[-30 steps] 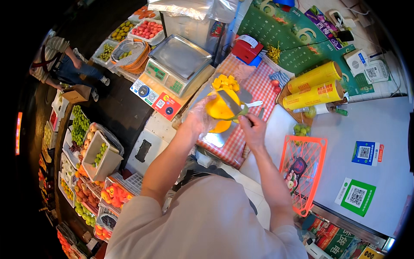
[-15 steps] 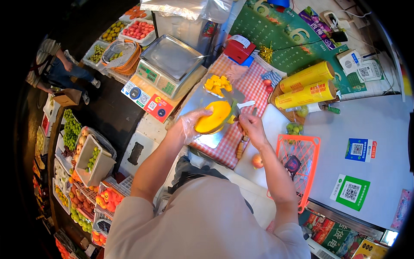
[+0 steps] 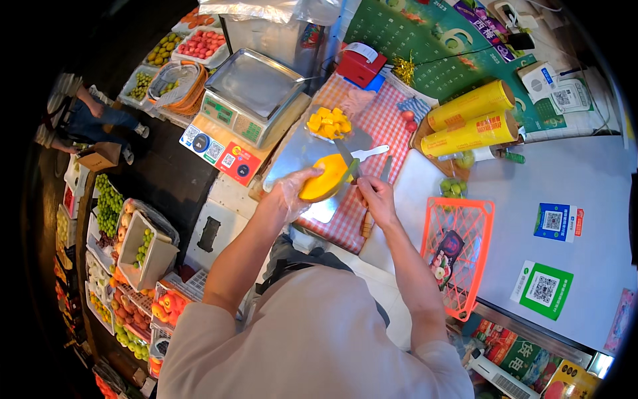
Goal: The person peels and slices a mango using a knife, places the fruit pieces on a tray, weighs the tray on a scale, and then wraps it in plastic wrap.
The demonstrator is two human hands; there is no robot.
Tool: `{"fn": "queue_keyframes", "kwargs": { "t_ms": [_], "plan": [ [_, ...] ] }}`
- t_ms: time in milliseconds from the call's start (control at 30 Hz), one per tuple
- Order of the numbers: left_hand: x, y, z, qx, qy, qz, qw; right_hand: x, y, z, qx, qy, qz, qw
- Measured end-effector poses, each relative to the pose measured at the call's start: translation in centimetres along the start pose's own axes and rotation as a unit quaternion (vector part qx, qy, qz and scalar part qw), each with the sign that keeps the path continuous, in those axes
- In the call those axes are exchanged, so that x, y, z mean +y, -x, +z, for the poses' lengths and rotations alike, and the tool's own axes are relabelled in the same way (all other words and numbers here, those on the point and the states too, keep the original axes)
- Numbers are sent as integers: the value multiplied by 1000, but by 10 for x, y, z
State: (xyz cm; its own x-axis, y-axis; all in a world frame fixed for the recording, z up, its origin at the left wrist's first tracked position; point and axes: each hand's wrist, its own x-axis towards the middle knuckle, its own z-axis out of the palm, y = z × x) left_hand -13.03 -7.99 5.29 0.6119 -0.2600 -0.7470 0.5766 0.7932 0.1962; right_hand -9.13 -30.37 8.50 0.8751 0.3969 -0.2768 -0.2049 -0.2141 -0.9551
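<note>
My left hand, in a clear plastic glove, holds a peeled yellow mango half over a steel tray. My right hand grips a knife whose blade lies at the mango's right side, by a strip of green peel. Above them, a clear container holds yellow mango cubes. A white-handled utensil lies beside the knife, and another blade rests on the red checked cloth to the right.
A scale stands upper left, two yellow film rolls right, an orange plastic basket lower right, a red device at the back. Fruit crates line the left, where another person stands beside a carton.
The mango and both hands have moved down and a little left in the picture since a second ago, along with the whole scene shifting left. The mango cubes now show fully above the mango.
</note>
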Motion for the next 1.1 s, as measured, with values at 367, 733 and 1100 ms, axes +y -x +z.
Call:
{"fn": "queue_keyframes", "kwargs": {
  "t_ms": [367, 733, 1100],
  "plan": [
    [1, 2, 12, -18, 32, -14, 999, 18, -10, 1, 88, 24, -19, 996],
    [0, -4, 4, 2, 70, -6, 998, 38, 1, 6, 47, 5, -5, 999],
    [3, -1, 11, 55, 76, 5, 996, 35, -5, 22, 45, 76, -43, 995]
  ]
}}
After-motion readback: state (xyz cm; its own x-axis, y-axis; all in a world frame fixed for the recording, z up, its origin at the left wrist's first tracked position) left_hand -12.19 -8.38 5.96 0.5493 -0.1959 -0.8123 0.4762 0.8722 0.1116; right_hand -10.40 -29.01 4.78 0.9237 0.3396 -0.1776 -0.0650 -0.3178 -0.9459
